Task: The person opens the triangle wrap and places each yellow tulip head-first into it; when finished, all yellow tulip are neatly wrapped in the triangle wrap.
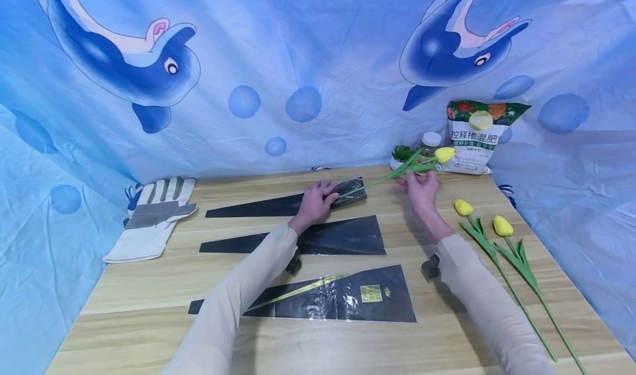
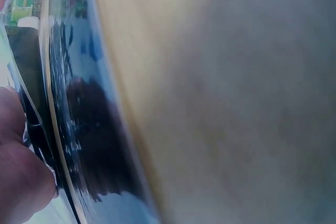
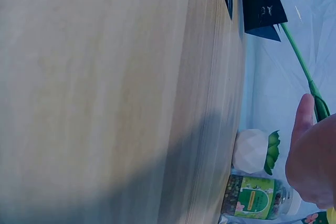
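Note:
My right hand (image 1: 422, 190) pinches a yellow artificial tulip (image 1: 444, 154) just below its bloom, among the green leaves. The stem slants down left into the wide end of the farthest black flower sleeve (image 1: 258, 205). At that sleeve, my left hand (image 1: 314, 202) grips it near the mouth, thumb toward the stem. In the right wrist view the sleeve's mouth (image 3: 262, 9) stands lifted and parted, with the green stem (image 3: 296, 51) entering it. Nearer on the table lie a second black sleeve (image 1: 348, 236) and a third sleeve (image 1: 392, 306) with gold print.
Two more yellow tulips (image 1: 503, 226) lie at the right. A fertilizer bag (image 1: 472, 143), a white-capped jar (image 1: 431, 139) and a small potted succulent (image 3: 252, 150) stand at the back right. White-and-grey gloves (image 1: 149, 220) lie at the left. A blue dolphin-print curtain (image 1: 338, 43) hangs behind.

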Demonstrator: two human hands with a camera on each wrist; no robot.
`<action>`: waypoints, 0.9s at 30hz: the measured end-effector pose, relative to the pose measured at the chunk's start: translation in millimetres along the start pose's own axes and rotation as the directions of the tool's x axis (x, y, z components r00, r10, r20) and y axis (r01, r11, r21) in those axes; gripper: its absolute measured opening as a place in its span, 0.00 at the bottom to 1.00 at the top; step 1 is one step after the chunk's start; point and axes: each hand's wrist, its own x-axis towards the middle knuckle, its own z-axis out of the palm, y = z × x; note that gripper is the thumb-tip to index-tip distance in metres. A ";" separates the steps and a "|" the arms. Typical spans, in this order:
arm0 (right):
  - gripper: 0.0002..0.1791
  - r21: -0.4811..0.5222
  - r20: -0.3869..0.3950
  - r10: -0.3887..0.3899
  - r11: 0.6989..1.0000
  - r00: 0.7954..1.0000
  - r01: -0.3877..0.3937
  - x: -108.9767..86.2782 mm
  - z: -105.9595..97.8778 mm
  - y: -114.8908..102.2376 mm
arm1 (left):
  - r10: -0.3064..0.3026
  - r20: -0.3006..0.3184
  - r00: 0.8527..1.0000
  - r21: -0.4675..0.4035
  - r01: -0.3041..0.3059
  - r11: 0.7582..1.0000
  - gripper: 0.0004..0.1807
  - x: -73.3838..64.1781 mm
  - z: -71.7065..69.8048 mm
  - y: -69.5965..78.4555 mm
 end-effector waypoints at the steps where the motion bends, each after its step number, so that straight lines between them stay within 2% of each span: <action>1: 0.25 -0.010 -0.004 0.000 1.000 1.000 0.000 0.1 0.4 0.4 | -0.001 0.001 1.000 0.000 0.001 1.000 0.23 0.1 0.1 0.2; 14: 0.26 -0.103 0.023 0.052 0.993 0.998 -0.050 -3.9 14.9 17.0 | 0.012 0.002 1.000 -0.007 -0.012 1.000 0.23 2.9 4.4 0.9; 23: 0.27 -0.137 0.026 0.157 0.979 0.987 -0.152 -8.9 25.0 23.7 | 0.014 0.004 1.000 -0.009 -0.014 1.000 0.23 2.6 4.5 2.4; 27: 0.25 -0.095 0.033 0.213 0.973 0.977 -0.209 -8.2 22.8 23.5 | 0.015 -0.006 1.000 0.008 -0.015 1.000 0.22 3.3 4.7 2.0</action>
